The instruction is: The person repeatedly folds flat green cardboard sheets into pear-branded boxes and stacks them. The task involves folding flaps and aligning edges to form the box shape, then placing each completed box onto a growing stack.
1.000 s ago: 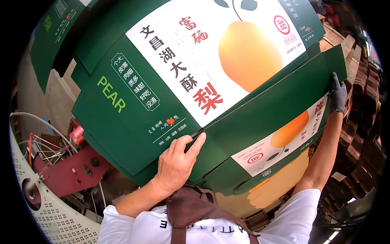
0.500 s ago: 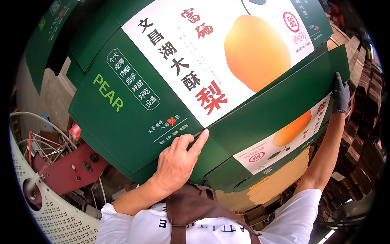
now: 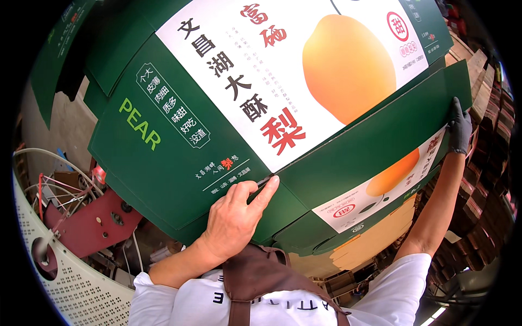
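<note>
Green cardboard dominates: a large printed green carton (image 3: 239,108), tilted, spans 9 o'clock through 12 to 3, white panel on its top face and a long side panel lower down toward 3. Brown stacks (image 3: 489,179) at 3 o'clock, details blurred. White shirt (image 3: 187,301) at 6, lettering on chest. Pale perforated casing (image 3: 92,293) at 8. Brown apron (image 3: 261,277) at 6, over the shirt. Big yellow pear picture (image 3: 350,70) between 1 and 2, on the white panel. Maroon machine part (image 3: 89,225) between 8 and 9, just beside the casing. Left hand (image 3: 232,216), bare, around 7: index straight, tip touching the carton by the white panel's lower corner, other fingers curled; can't tell whether they grip anything. Right hand (image 3: 460,133), dark grey glove, near 3: partly closed, digits curled at the side panel's far end, has hold of it; far-side fingers hidden. Smaller orange pear picture (image 3: 394,173) at 3, on the side panel. Small red object (image 3: 99,175) at 9, blurry.
</note>
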Motion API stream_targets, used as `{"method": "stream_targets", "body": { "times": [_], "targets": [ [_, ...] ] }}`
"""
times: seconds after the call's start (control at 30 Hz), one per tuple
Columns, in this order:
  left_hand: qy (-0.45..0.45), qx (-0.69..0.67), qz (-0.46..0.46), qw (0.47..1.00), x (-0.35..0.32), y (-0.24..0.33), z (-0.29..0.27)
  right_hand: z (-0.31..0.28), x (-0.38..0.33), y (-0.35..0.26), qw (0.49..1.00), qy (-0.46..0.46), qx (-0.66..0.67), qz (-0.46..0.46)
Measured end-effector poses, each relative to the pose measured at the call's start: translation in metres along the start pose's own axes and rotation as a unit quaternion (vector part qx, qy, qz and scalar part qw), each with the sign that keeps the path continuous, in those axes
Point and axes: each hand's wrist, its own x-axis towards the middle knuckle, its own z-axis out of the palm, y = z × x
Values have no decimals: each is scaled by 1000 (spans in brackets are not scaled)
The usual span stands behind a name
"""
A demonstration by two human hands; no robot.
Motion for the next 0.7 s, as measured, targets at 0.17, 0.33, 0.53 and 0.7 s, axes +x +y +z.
{"method": "stream_targets", "body": {
  "times": [0.17, 0.33, 0.53, 0.7],
  "targets": [
    [-7, -8, -6, 1000, 1, 1, -1, 4, -5, -4, 1000, 1, 17, -6],
    [-11, -9, -12, 1000, 1, 0, -1, 10, -4, -6, 1000, 12, 9, 4],
    [-28, -9, -19, 999, 1, 1, -5, -3, -6, 2, 1000, 14, -10, 1],
    [-69, 21, -49, 996, 5, 9, -10, 28, -16, -5, 992, 54, -6, -113]
  ]
}}
